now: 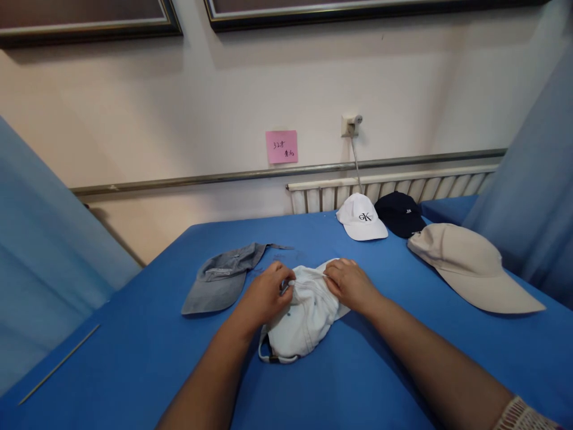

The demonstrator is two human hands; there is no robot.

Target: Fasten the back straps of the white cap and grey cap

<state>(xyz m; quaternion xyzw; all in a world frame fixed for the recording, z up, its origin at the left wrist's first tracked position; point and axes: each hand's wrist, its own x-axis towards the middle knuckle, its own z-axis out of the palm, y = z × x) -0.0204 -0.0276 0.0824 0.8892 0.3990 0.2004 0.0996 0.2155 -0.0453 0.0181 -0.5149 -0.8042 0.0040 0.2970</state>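
Observation:
A pale, whitish-blue baseball cap (304,319) lies crumpled on the blue-covered table, its strap and buckle toward me and its brim pointing right. My left hand (274,286) pinches the crown fabric at the cap's upper left. At the front of the crown, by the brim, my right hand (351,282) has its fingers closed on the cap's edge. Left of my hands rests a grey, faded cap (221,278), brim toward me and strap stretched out behind.
A white cap (360,215) with black letters, a dark navy cap (400,213) and a large beige cap (470,263) sit at the back right. A thin stick (58,365) lies at the left edge. Blue curtains (40,257) hang on both sides; a radiator (322,200) stands behind.

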